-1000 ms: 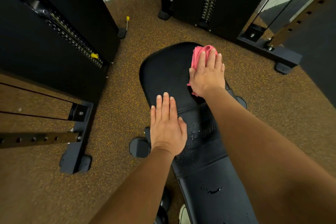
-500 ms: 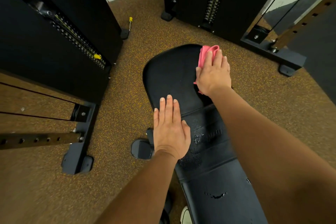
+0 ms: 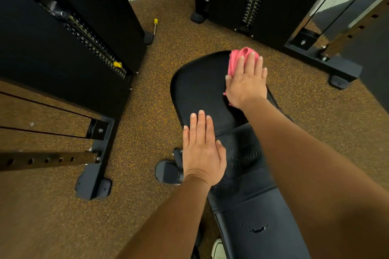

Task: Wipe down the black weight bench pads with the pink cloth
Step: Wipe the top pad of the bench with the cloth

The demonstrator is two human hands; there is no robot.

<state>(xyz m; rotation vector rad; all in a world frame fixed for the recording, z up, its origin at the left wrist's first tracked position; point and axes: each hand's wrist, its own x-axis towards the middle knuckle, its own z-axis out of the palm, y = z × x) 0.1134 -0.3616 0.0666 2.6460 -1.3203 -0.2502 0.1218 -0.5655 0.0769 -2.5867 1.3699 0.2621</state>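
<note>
A black weight bench runs from the bottom centre away from me, with a rounded far pad [image 3: 197, 88] and a long near pad [image 3: 252, 212]. My right hand [image 3: 246, 82] lies flat on the pink cloth [image 3: 237, 59], pressing it onto the far right edge of the rounded pad; the cloth pokes out past my fingertips. My left hand [image 3: 201, 149] rests flat, fingers together, on the left side of the bench where the two pads meet, holding nothing. Small wet marks and scuffs show on the near pad.
Black weight-stack machines stand at the left [image 3: 63, 38] and at the back [image 3: 252, 0], with yellow selector pins. Their frame feet [image 3: 92, 181] sit on the brown speckled rubber floor. A bench foot [image 3: 166, 171] sticks out left of the bench. A shoe tip [image 3: 217, 248] shows below.
My right hand has slid the pink cloth a little farther toward the far right edge of the rounded pad. My left hand has stayed in place on the bench.
</note>
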